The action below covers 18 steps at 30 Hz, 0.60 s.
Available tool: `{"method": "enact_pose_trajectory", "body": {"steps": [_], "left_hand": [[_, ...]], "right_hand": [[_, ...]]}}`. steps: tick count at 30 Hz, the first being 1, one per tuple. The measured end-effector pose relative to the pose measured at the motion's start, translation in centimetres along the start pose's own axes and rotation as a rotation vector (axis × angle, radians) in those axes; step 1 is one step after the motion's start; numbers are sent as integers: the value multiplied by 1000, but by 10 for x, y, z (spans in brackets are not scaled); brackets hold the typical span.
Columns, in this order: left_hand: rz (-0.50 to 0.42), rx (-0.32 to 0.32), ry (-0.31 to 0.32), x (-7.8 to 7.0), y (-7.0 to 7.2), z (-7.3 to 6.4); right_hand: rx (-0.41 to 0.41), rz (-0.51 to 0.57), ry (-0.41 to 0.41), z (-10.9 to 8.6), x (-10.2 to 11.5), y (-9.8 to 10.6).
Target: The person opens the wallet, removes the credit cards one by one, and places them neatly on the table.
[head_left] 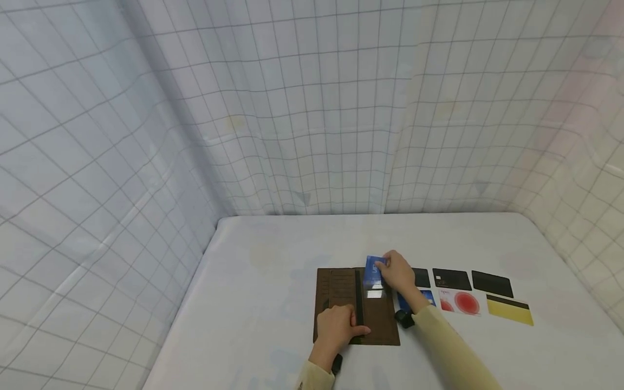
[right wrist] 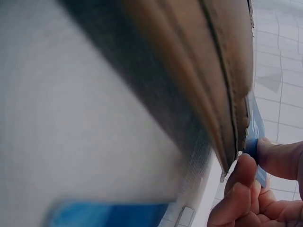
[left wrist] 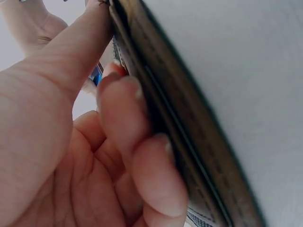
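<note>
Here, we see the right hand (head_left: 400, 274) pinching a blue card (head_left: 372, 275) that overlaps the right half of the open brown wallet (head_left: 382, 325) and juts past its far edge: only partway seated, we judge. The left hand (head_left: 335, 325) rests on the wallet; whether it grips, we cannot tell. Right of the wallet, six more cards (head_left: 460, 301) lie loose outside it.
</note>
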<state>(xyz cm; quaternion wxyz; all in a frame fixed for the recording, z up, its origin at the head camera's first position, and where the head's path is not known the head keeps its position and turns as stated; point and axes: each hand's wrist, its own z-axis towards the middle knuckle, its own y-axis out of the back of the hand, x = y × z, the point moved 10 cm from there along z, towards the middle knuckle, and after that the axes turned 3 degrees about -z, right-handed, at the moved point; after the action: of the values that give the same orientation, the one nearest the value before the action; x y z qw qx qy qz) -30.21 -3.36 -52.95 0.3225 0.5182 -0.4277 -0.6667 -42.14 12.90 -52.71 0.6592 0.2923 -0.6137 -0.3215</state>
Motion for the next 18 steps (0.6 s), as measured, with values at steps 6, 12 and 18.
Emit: {"method": "enact_pose_trajectory", "body": {"steps": [6, 12, 18], "left_hand": [[6, -21, -8, -1, 2, 1], [18, -35, -8, -1, 3, 1], [17, -36, -8, -1, 3, 0]], "right_hand": [[-23, -12, -3, -1, 0, 3], [-27, -3, -23, 0, -2, 3], [-87, 55, -1, -2, -1, 10]]}}
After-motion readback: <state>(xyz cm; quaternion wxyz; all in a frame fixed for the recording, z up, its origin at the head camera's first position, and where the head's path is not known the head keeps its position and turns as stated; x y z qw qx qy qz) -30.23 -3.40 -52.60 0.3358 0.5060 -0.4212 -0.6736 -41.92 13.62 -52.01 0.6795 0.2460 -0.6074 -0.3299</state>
